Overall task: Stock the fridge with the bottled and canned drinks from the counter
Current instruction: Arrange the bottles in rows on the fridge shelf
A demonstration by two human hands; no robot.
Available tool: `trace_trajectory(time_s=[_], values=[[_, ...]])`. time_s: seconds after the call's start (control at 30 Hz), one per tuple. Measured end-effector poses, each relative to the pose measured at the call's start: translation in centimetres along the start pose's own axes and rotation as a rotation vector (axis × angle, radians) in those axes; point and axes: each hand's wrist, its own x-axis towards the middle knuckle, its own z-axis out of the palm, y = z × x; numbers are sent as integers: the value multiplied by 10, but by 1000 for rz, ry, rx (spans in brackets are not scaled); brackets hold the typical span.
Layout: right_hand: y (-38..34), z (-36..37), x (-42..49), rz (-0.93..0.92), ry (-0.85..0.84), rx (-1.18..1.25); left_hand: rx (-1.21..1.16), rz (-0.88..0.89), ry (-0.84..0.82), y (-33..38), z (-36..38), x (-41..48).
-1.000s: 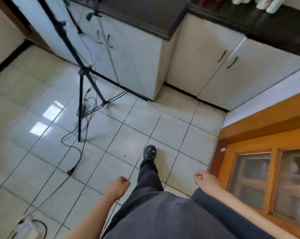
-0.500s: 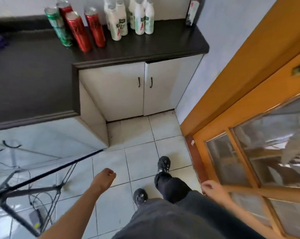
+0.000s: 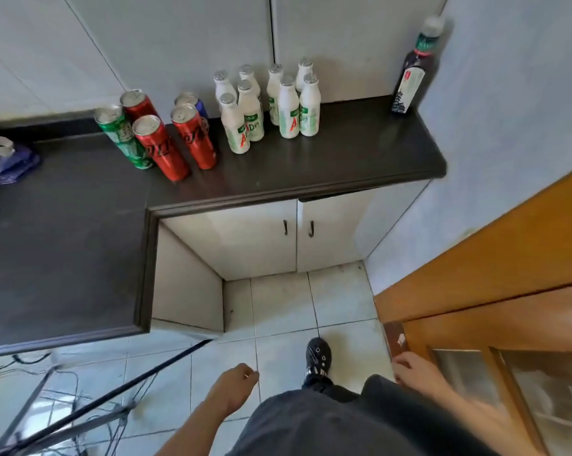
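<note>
- Dark counter (image 3: 327,166) stood far ahead. On it were white bottles (image 3: 288,110) in the middle, cans (image 3: 161,149) to their left, and one dark bottle (image 3: 409,80) at far right.
- And the hands?
- Left hand (image 3: 235,388) and right hand (image 3: 413,370) hung near, fingers loosely curled, holding nothing. I think the step was the approach. Next, reach and grip one drink.

Prob. home kitchen: dark counter (image 3: 327,166) w/ white cabinets (image 3: 255,245), tiled floor (image 3: 284,311), wooden door (image 3: 495,264).
</note>
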Motion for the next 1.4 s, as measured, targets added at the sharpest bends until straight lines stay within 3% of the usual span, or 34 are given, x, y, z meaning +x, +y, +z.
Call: trace_trajectory(time_s=[0.27,0.6,0.87,1.03,1.2,1.4], values=[[-88,-82,70,-96,41,129,-351,103,141,110,-90,48],[-151,-142,117,-46,148,428,-435,380,320,243,-207,123],[-235,-237,146,-167,476,416,-528,742,608,347,-308,126],[-315,-266,168,-455,539,285,-557,771,817,354,-345,121],[-389,-273,187,-751,614,98,-545,676,869,345,-351,118],[-423,-265,209,-803,571,71,-487,619,835,334,-357,119]])
